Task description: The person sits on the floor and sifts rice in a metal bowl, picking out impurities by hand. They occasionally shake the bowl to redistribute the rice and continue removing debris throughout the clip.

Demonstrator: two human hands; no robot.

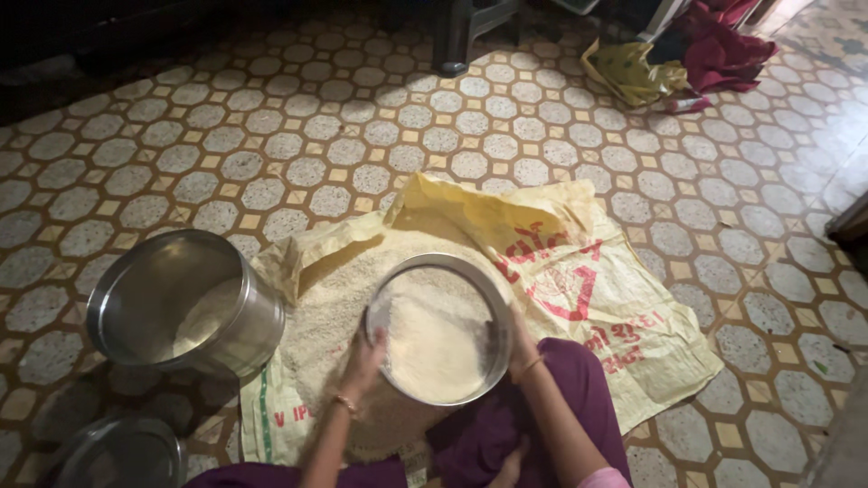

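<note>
Nearest to me, my legs in purple cloth (506, 434) are folded on the floor, and both forearms reach forward from them. My left hand (366, 357) is closed on the left rim of a round metal sieve (440, 327), and my right hand (519, 343) grips its right rim, so I hold it between the two, tilted a little toward me. White grain fills the sieve. There is a bangle on each wrist.

Under the sieve I see a heap of the same grain (330, 298) spread over a yellow woven sack (597, 298) with red print, laid flat on the floor. Just to the left of the sack stands a steel pot (181, 303), leaning slightly, with some grain inside it. A steel lid (122, 452) lies nearer, at the lower left corner.

Farther off, the patterned tiled floor (298, 136) runs back to a dark furniture leg (452, 41), and at the top right sit a crumpled yellow bag (633, 72) and a red cloth (719, 50).
</note>
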